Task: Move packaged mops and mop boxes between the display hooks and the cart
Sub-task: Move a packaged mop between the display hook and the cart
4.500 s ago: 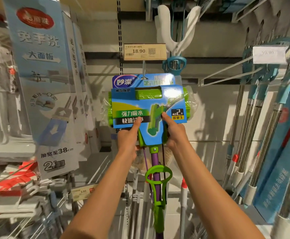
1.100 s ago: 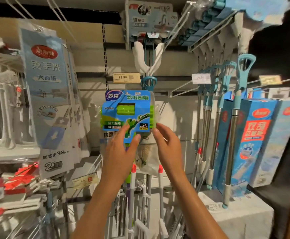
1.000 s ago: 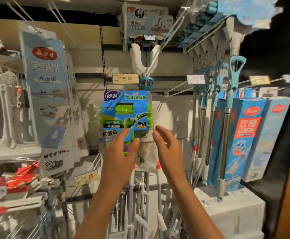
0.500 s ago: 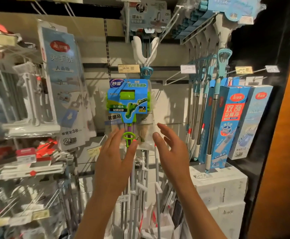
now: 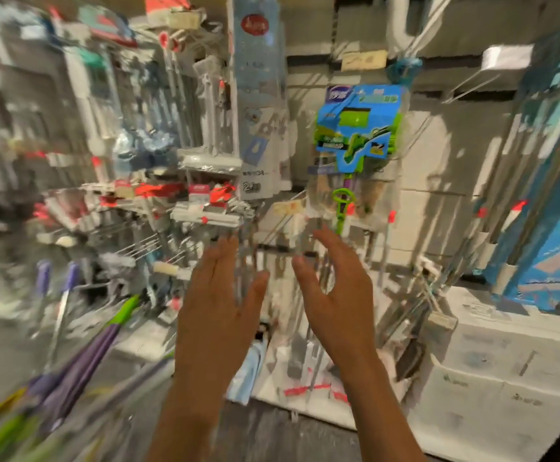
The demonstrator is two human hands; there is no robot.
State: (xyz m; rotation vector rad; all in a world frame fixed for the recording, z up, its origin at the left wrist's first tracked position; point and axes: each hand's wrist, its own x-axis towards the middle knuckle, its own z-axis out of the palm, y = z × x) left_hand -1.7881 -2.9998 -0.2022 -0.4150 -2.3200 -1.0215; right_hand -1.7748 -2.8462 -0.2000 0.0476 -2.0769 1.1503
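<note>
The whole view is blurred by motion. A packaged mop with a blue and green card (image 5: 358, 128) hangs on a display hook in the upper middle, its green loop handle (image 5: 342, 208) dangling below. My left hand (image 5: 218, 308) and my right hand (image 5: 335, 295) float well below the package, fingers spread and holding nothing. More mops with purple and green handles (image 5: 81, 355) lie slanted at the lower left; what they rest in is too blurred to tell.
A tall pale-blue mop package (image 5: 258, 95) hangs left of the green one. Metal-poled mops (image 5: 538, 181) and a blue mop box (image 5: 552, 255) stand on the right over white cartons (image 5: 505, 355). Crowded hooks with red-and-white items (image 5: 178, 195) fill the left.
Both hands have let go of the hung green mop package and dropped lower. The view has swung left and down, bringing purple and green handles into sight at the lower left.
</note>
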